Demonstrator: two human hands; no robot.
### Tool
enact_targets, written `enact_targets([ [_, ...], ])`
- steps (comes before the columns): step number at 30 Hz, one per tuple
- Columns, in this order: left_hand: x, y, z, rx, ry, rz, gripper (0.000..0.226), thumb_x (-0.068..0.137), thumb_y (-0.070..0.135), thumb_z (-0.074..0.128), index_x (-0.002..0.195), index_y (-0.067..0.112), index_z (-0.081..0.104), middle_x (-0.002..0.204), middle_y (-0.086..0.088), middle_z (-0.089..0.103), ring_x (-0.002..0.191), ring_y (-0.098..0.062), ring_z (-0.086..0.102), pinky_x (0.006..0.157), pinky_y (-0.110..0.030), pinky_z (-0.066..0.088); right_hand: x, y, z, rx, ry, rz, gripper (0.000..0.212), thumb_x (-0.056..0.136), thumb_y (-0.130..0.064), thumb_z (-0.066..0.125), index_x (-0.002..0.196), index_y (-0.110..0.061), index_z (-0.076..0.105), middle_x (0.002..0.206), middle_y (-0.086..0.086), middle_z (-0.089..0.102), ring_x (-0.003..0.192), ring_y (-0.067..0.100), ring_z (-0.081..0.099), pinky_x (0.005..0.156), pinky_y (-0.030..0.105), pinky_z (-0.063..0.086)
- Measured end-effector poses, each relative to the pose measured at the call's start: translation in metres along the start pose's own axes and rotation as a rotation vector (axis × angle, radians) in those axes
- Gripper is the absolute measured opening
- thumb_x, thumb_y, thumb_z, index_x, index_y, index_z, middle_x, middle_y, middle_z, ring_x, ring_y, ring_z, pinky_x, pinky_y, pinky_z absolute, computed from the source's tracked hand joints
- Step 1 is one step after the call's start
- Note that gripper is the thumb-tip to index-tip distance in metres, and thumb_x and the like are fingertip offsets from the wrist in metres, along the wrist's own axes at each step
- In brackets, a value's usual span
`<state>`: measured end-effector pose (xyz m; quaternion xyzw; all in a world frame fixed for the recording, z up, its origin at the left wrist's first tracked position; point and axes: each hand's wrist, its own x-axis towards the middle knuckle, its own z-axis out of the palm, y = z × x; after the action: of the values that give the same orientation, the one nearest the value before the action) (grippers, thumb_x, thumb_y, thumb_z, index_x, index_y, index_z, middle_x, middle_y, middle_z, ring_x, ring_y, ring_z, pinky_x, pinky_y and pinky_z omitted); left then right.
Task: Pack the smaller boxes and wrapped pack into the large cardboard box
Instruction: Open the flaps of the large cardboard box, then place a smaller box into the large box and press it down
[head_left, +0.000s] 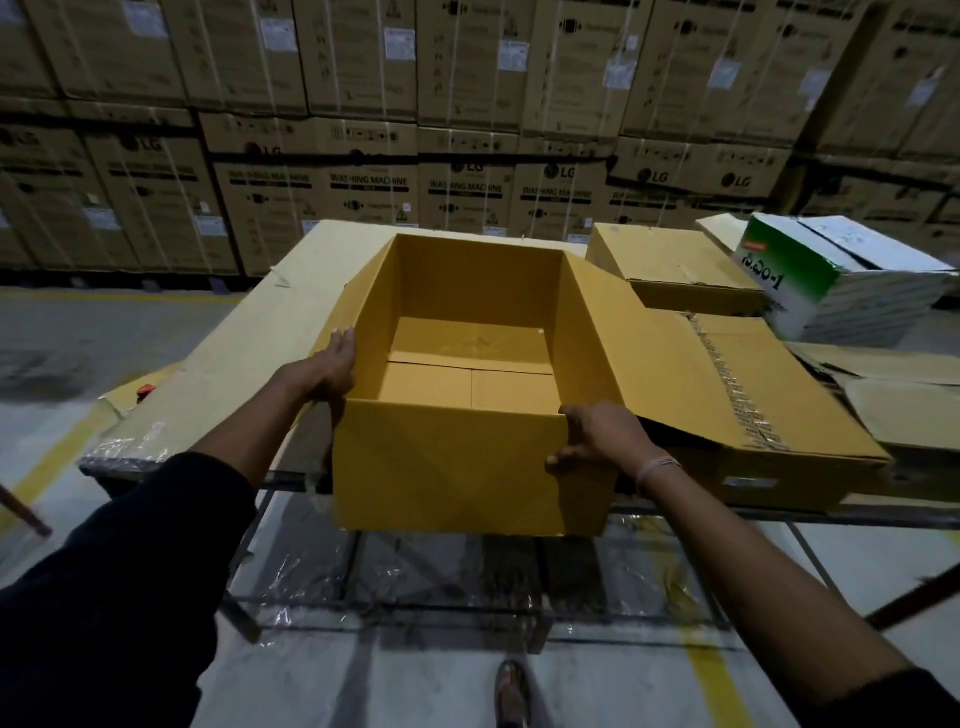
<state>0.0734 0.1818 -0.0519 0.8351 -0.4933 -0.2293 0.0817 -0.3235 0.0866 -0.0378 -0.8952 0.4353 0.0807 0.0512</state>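
— So, where is the large cardboard box (457, 467) sitting?

— Centre of the frame, open, on the near edge of the counter (249, 332), its near wall hanging over that edge. Its right flap is folded outward and lies over a flat brown carton (769, 467) at centre right.

— And the hands?

— Both are on the box. The left hand (332, 364) lies along the left wall near the rim, fingers fairly straight and pressed against the cardboard. The right hand (597, 436) grips the near right corner, fingers curled over the rim and thumb on the front face.

— The smaller things?

— Upper right: a closed brown box (675, 270), and beside it a white and green wrapped pack (841, 280). Both are well apart from the hands.

— Behind?

— Stacked washing-machine cartons (467, 104) fill the top of the frame.
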Motion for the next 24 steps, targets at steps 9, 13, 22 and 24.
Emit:
enact_targets([
  [9,0.014,0.0,0.008,0.201,0.022,-0.051,0.081,0.107,0.013,0.039,0.158,0.014,-0.023,0.168,-0.014,-0.022,0.156,-0.039,-0.008,0.126,-0.055,0.009,0.0,0.004,0.0,0.056,-0.006,-0.025,0.073,0.079,-0.065,0.078,0.134,-0.022,0.056,0.124,0.006,0.066,0.115,0.027,0.063,0.098,0.042,0.051],
  [13,0.024,0.02,0.012,0.34,0.09,-0.081,0.076,0.108,0.017,0.035,0.159,0.011,-0.021,0.166,-0.015,-0.027,0.153,-0.042,-0.018,0.124,-0.056,0.004,0.003,0.014,-0.004,0.223,0.012,-0.083,0.065,0.085,-0.062,0.073,0.135,-0.022,0.059,0.129,0.002,0.065,0.117,0.022,0.061,0.098,0.038,0.052],
  [22,0.093,0.164,0.033,0.265,0.164,0.405,0.077,0.109,0.044,0.034,0.162,0.016,-0.014,0.166,-0.012,-0.027,0.152,-0.034,-0.024,0.125,-0.05,-0.003,0.046,0.102,-0.045,0.53,0.379,-0.093,0.067,0.088,-0.067,0.067,0.138,-0.024,0.061,0.131,-0.005,0.057,0.12,0.013,0.054,0.103,0.036,0.049],
  [24,0.11,0.211,0.04,0.2,0.179,0.523,0.076,0.108,0.047,0.033,0.163,0.018,-0.01,0.166,-0.008,-0.027,0.152,-0.029,-0.025,0.125,-0.047,-0.003,0.064,0.14,-0.052,0.554,0.403,-0.054,0.066,0.088,-0.066,0.068,0.138,-0.023,0.061,0.133,-0.004,0.056,0.122,0.013,0.054,0.105,0.038,0.049],
])
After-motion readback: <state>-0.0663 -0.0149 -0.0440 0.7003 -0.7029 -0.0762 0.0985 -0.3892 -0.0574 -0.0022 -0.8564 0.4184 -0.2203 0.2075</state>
